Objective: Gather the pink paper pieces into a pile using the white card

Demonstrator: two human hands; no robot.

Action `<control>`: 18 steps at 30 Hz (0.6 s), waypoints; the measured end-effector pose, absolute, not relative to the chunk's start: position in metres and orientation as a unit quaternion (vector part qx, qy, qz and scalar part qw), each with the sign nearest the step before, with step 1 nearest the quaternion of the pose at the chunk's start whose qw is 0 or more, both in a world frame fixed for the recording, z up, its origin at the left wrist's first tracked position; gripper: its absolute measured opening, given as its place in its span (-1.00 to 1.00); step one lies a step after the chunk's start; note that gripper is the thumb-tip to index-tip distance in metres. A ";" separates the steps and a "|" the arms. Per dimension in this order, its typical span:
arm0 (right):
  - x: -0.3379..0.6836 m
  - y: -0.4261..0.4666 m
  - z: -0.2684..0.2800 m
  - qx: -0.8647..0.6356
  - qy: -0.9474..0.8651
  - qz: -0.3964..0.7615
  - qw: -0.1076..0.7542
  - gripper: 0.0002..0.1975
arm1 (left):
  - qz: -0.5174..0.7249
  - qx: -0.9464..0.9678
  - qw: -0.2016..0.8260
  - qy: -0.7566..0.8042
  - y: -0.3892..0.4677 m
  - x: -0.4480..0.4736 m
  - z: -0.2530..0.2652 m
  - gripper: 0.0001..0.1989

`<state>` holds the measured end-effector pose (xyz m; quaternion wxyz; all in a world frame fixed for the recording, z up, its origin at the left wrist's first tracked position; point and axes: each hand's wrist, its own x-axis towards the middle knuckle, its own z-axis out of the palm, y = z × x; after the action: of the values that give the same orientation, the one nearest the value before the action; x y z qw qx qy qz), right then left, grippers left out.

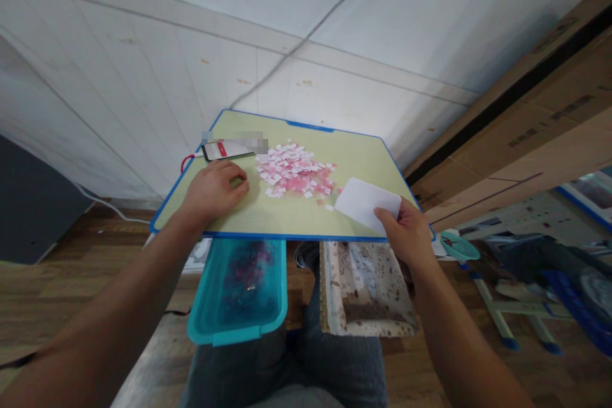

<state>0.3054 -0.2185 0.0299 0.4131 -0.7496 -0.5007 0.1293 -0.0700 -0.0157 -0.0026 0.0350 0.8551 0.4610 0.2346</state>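
Observation:
My right hand (pixel 412 229) grips a white rounded-corner card (pixel 366 204) at its right end, thumb on top, over the right part of the board. Left of the card lies a heap of small pink and white paper-like pieces (pixel 294 169) on the pale yellow, blue-edged tabletop (pixel 239 217). My left hand (pixel 217 188) rests on the tabletop left of the heap. Its fingers are curled in toward the thumb, and nothing shows in them. Just beyond this hand is a phone (pixel 229 150) with a lit screen, partly blurred out.
Below the table edge, a teal plastic bin (pixel 239 335) with dark reddish bits stands left, and a speckled open box (pixel 368 328) right. Cardboard boxes (pixel 526 121) lean along the right. A cable (pixel 315 29) crosses the white wall. A small teal basin (pixel 459 247) is at right.

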 end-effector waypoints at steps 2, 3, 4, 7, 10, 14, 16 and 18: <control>0.308 -0.222 0.029 -0.743 -0.501 0.142 0.420 -0.65 | 0.231 0.853 0.035 0.466 -0.016 -0.070 -0.003 -0.71; 0.308 -0.223 0.029 -0.738 -0.505 0.149 0.421 -0.65 | 0.229 0.852 0.035 0.470 -0.016 -0.070 -0.003 -0.71; 0.309 -0.224 0.029 -0.735 -0.508 0.154 0.422 -0.64 | 0.228 0.851 0.035 0.473 -0.016 -0.070 -0.003 -0.71; 0.311 -0.222 0.030 -0.738 -0.500 0.146 0.429 -0.65 | 0.231 0.851 0.032 0.470 -0.016 -0.069 -0.003 -0.71; 0.311 -0.218 0.033 -0.739 -0.496 0.126 0.438 -0.65 | 0.236 0.855 0.028 0.461 -0.016 -0.070 -0.003 -0.72; 0.314 -0.213 0.036 -0.737 -0.526 0.126 0.405 -0.71 | 0.235 0.857 0.023 0.458 -0.016 -0.070 -0.003 -0.71; 0.318 -0.212 0.037 -0.747 -0.521 0.121 0.395 -0.71 | 0.233 0.857 0.017 0.459 -0.016 -0.070 -0.003 -0.71; 0.323 -0.212 0.038 -0.754 -0.504 0.110 0.407 -0.69 | 0.226 0.857 0.008 0.463 -0.016 -0.069 -0.004 -0.71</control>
<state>0.3230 -0.2116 0.0383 0.4068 -0.7541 -0.5037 0.1100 -0.0691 -0.0156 -0.0036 0.0079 0.8571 0.4628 0.2262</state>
